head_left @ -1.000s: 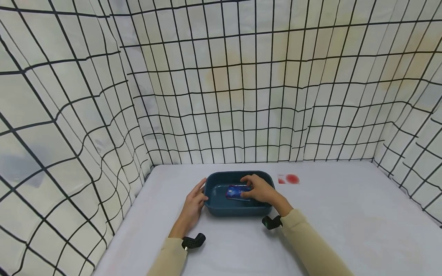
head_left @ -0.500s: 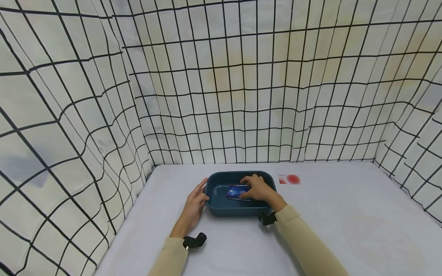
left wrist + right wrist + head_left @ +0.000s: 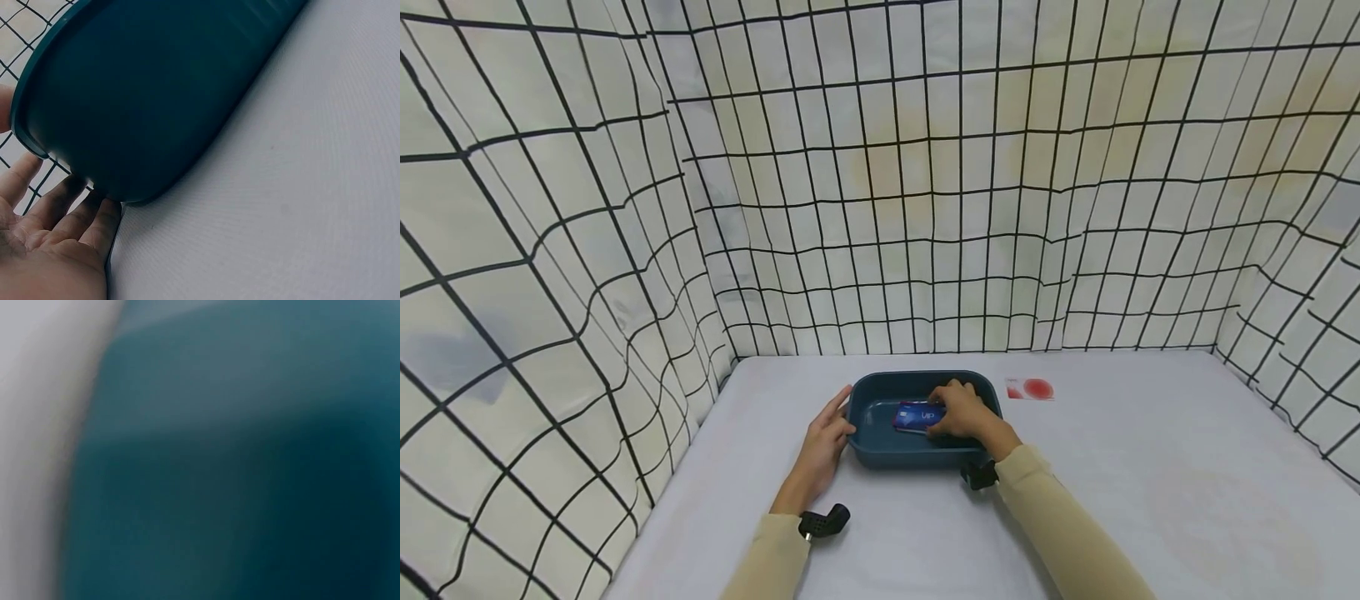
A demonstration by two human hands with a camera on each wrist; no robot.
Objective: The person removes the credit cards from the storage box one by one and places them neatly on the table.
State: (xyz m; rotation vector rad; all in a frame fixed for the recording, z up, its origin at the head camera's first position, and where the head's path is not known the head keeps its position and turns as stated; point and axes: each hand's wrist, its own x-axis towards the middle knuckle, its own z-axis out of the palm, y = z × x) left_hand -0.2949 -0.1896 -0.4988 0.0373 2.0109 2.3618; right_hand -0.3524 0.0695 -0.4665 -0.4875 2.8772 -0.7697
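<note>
A dark teal plastic bin (image 3: 917,458) stands on the white table. In the head view, my left hand (image 3: 822,446) lies along its left end. The left wrist view shows outstretched fingers (image 3: 78,222) of that hand touching the bin's outer wall (image 3: 144,100). Inside the bin, at its floor, is a glossy blue card (image 3: 913,416) with pale lettering. My right hand (image 3: 964,412) reaches in over the bin's right side and holds the card's right end between bent fingers and thumb. That end of the card is hidden. The right wrist view is filled by blurred teal plastic (image 3: 187,487).
A flat red-and-white card (image 3: 1030,389) lies on the table (image 3: 1150,467) right of the bin. Black-gridded white cloth (image 3: 955,208) rises behind and at both sides. A black wrist camera (image 3: 825,522) sits at the left cuff, another (image 3: 979,476) close to the bin's front wall.
The right forearm has swung slightly left and its wrist camera now sits closer to the bin. The hold on the card looks much the same, and the left hand stays put.
</note>
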